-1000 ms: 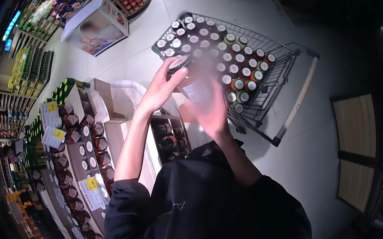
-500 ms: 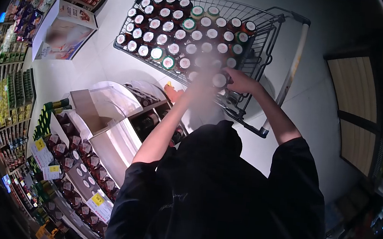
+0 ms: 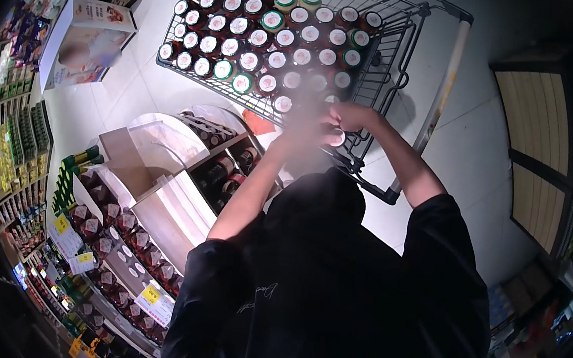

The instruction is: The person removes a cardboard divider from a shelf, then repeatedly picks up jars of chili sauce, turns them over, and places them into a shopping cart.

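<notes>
I see a pale shop floor (image 3: pixel 135 86), with stocked shelves (image 3: pixel 119 245) at the left. A wire cart (image 3: pixel 390 71) packed with lidded jars (image 3: pixel 246 35) stands ahead. At its near edge the right hand (image 3: pixel 352 116) curls shut, seemingly around one jar (image 3: pixel 337 139). The left hand (image 3: pixel 302 130) is just beside it, too blurred for me to tell how open.

One head-worn camera looks steeply down and forward, wide-angled; the shopping cart (image 3: pixel 386 64) lies close ahead.
</notes>
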The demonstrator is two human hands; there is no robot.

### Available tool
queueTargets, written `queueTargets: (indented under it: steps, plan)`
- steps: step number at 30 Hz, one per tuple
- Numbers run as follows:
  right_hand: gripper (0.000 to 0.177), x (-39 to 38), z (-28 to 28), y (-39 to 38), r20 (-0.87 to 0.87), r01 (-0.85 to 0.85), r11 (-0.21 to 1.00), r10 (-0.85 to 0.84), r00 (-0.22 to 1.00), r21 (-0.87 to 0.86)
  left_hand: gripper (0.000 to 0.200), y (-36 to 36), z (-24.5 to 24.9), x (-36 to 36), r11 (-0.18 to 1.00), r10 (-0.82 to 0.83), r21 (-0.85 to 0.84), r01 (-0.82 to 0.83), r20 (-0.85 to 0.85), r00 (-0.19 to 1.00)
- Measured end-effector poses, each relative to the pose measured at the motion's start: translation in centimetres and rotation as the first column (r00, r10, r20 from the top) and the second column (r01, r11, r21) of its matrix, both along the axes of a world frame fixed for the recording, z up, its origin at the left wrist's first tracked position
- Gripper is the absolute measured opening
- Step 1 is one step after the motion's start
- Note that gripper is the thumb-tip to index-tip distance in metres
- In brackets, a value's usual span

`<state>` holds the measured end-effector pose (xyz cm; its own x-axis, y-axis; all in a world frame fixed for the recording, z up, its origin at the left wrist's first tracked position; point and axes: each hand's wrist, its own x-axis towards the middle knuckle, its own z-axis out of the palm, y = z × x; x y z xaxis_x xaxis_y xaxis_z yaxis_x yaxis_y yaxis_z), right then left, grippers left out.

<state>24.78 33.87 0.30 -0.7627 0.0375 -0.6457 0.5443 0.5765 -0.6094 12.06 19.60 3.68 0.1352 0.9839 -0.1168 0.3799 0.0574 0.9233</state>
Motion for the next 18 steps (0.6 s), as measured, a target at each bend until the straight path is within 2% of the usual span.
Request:
queueTargets:
  steps: [3, 5, 6, 8, 9, 11, 12, 14, 17, 18]
  plan:
    - [0.015, 0.3, -0.2, -0.1, -0.079, 0.069, 0.997, -0.071, 0.994, -0.033, 0.038, -0.3, -3.0, 0.0, 0.999, 0.033, -0.015, -0.033, 0.006, 0.999]
    - [0.019, 0.2, -0.3, -0.2, -0.053, 0.068, 0.998, -0.068, 0.996, 0.004, 0.033, -0.6, -4.6, 0.5, 0.996, 0.053, -0.044, -0.072, -0.342, 0.938]
    - [0.019, 0.3, 0.0, -0.4, -0.052, 0.064, 0.998, -0.064, 0.997, 0.003, 0.033, -0.8, -4.4, 0.4, 0.996, 0.056, -0.045, -0.076, -0.342, 0.938]
    - [0.015, 0.5, 0.6, -0.8, -0.081, 0.175, 0.985, -0.173, 0.982, 0.014, 0.032, -1.3, -3.9, 0.2, 0.993, 0.058, -0.080, -0.092, -0.349, 0.935]
    - [0.015, 0.5, 0.5, -0.8, -0.082, 0.166, 0.986, -0.164, 0.983, 0.014, 0.032, -0.9, -1.6, 0.4, 0.992, 0.067, -0.079, -0.101, -0.350, 0.934]
    - [0.016, 0.3, 0.2, -0.8, -0.039, 0.124, 0.992, -0.124, 0.992, 0.008, 0.032, 0.2, 4.8, 0.7, 0.944, -0.074, -0.294, -0.151, -0.633, 0.771]
    - [0.016, 0.2, 0.2, -0.8, -0.044, 0.115, 0.993, -0.115, 0.992, 0.010, 0.032, -0.5, 4.4, 0.7, 0.943, -0.065, -0.291, -0.161, -0.636, 0.769]
    - [0.017, 0.2, 0.3, -1.1, -0.051, 0.184, 0.983, -0.183, 0.982, 0.019, 0.032, -2.5, 2.7, 0.4, 0.939, 0.139, -0.080, -0.336, -0.803, 0.579]
    - [0.017, 0.8, 0.9, -1.4, -0.106, 0.186, 0.982, -0.185, 0.977, 0.005, 0.031, -4.7, 2.4, -0.2, 0.916, 0.226, -0.023, -0.401, -0.796, 0.561]
    - [0.016, 1.0, 0.2, -1.6, -0.172, 0.170, 0.985, -0.162, 0.972, 0.036, 0.036, -5.8, 2.0, -0.6, 0.937, 0.266, 0.065, -0.343, -0.770, 0.579]
